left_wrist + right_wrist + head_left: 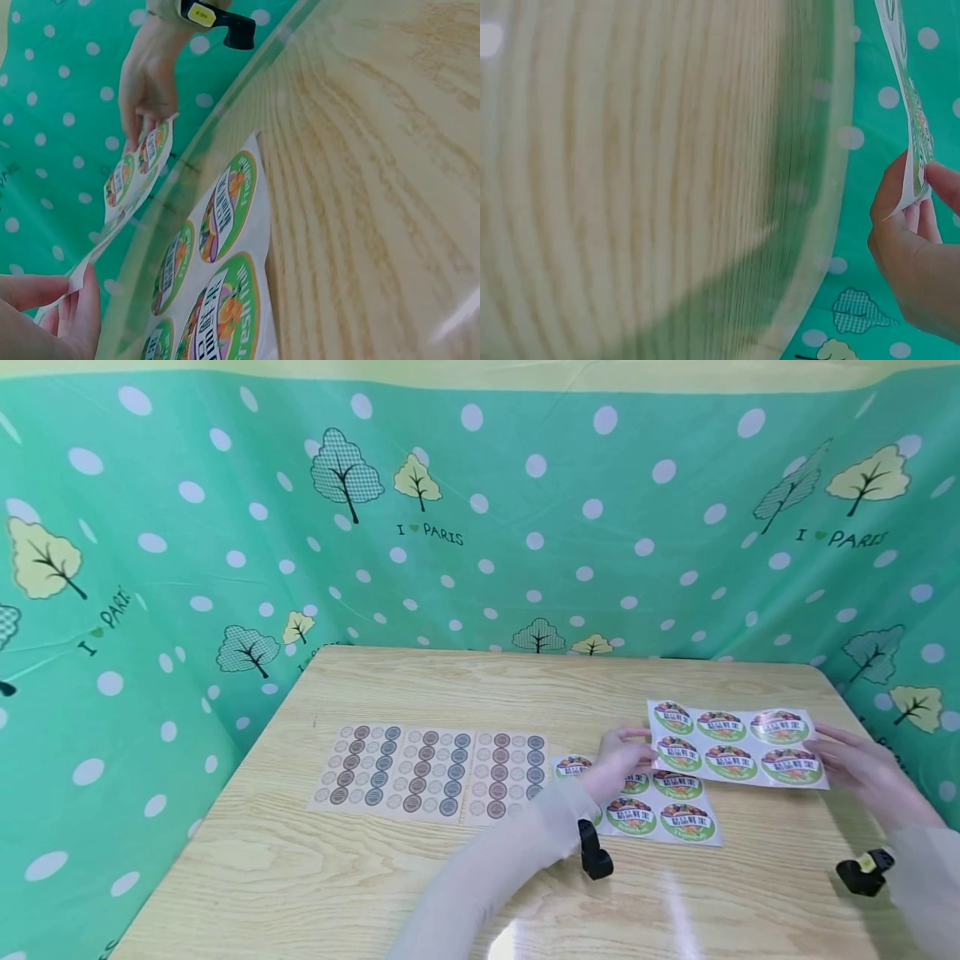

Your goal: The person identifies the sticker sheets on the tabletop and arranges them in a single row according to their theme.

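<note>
Between both hands a sticker sheet point(738, 743) with several round fruit labels is held up off the table, tilted toward me. My left hand point(621, 758) pinches its left edge; in the left wrist view the thumb and fingers of that hand point(67, 311) grip the sheet's near end. At the opposite edge my right hand point(862, 768) holds the sheet, and the right wrist view shows the thumb and fingers of this hand point(919, 247) pinching it. Beneath lies a second fruit-label sheet point(652, 820), flat on the table and partly hidden by my left hand and the raised sheet.
Left of the fruit labels, sheets of small round brown and grey stickers point(427, 772) lie side by side on the wooden table point(300, 877). A green dotted curtain point(480, 527) hangs behind the table and along its sides. Black camera mounts sit on both wrists.
</note>
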Available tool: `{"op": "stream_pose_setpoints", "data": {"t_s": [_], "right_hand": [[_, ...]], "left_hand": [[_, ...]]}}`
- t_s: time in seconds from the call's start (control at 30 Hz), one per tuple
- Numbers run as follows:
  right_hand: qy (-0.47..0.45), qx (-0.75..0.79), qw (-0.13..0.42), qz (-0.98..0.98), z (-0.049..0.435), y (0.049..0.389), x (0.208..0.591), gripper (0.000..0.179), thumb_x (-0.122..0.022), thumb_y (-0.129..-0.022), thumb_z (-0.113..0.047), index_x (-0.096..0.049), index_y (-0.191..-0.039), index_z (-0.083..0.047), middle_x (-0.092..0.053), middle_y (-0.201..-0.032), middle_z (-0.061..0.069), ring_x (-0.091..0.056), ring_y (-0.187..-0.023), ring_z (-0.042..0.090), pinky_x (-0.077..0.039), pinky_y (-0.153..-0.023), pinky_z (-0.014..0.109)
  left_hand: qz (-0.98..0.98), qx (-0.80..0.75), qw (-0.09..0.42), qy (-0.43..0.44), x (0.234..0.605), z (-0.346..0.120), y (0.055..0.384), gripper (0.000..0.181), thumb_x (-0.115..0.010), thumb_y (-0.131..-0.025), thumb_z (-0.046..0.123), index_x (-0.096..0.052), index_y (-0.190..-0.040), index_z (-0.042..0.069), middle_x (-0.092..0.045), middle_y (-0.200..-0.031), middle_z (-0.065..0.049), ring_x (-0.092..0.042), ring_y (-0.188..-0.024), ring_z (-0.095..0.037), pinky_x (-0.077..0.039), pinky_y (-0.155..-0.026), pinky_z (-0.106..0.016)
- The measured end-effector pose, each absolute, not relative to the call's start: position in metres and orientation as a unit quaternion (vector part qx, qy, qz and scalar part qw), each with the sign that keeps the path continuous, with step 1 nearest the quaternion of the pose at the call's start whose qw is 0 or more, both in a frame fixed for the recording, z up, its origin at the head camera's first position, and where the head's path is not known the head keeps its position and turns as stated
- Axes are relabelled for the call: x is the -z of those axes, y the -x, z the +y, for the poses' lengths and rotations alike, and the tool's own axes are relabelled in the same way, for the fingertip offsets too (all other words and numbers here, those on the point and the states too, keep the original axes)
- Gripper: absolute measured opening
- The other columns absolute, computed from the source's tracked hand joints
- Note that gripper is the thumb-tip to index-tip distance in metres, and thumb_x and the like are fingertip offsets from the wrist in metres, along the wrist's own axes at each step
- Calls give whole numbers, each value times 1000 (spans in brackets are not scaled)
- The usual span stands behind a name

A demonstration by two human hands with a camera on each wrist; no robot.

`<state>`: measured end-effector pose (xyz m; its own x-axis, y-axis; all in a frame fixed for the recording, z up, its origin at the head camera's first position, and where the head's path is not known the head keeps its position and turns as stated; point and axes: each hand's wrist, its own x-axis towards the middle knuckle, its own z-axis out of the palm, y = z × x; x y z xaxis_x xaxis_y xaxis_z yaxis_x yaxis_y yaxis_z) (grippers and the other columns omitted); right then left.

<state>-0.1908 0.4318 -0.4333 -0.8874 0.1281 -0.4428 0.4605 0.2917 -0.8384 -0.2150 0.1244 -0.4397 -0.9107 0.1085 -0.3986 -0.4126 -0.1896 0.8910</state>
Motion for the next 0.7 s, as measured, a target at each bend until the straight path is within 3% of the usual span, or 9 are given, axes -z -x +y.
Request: {"op": "stream_pose_setpoints", "data": {"t_s": [0.13, 0.23, 0.37, 0.57, 0.7], "right_hand": [[-190, 548, 130, 804, 438, 184, 433, 91, -53, -79, -53, 0, -141, -13, -24, -139, 9, -37, -116, 16, -46, -84, 27], [-201, 557, 120, 797, 444, 181, 434, 93, -56, -77, -50, -1, -141, -11, -33, -123, 5, -41, -100, 5, -47, -70, 19], [-233, 586, 107, 768, 451, 179, 436, 99, -63, -73, -48, -2, -141, -10, -38, -111, -2, -43, -86, -1, -48, -62, 16], [-239, 625, 92, 737, 464, 176, 443, 106, -69, -68, -44, 0, -140, -8, -42, -84, -25, -48, -63, -8, -49, -57, 18], [-265, 605, 87, 746, 472, 174, 446, 102, -65, -71, -46, -1, -140, -8, -43, -84, -21, -46, -62, -8, -48, -56, 19]], "left_hand": [[615, -760, 173, 119, 438, 130, 208, 32, -60, -69, -15, -63, -91, 8, -63, -71, -9, -64, -67, -25, -54, -60, -29], [617, -757, 181, 120, 437, 134, 203, 32, -60, -69, -13, -63, -91, 10, -63, -71, -8, -62, -63, -22, -54, -61, -29], [607, -762, 190, 120, 436, 139, 197, 31, -60, -70, -13, -63, -90, 10, -61, -72, -8, -60, -61, -19, -54, -62, -29], [597, -771, 189, 117, 437, 147, 191, 33, -59, -68, -16, -62, -89, 10, -60, -71, -9, -61, -63, -22, -54, -60, -30], [597, -771, 188, 118, 439, 153, 187, 33, -59, -67, -17, -62, -87, 9, -61, -70, -10, -61, -64, -23, -54, -60, -30]]}}
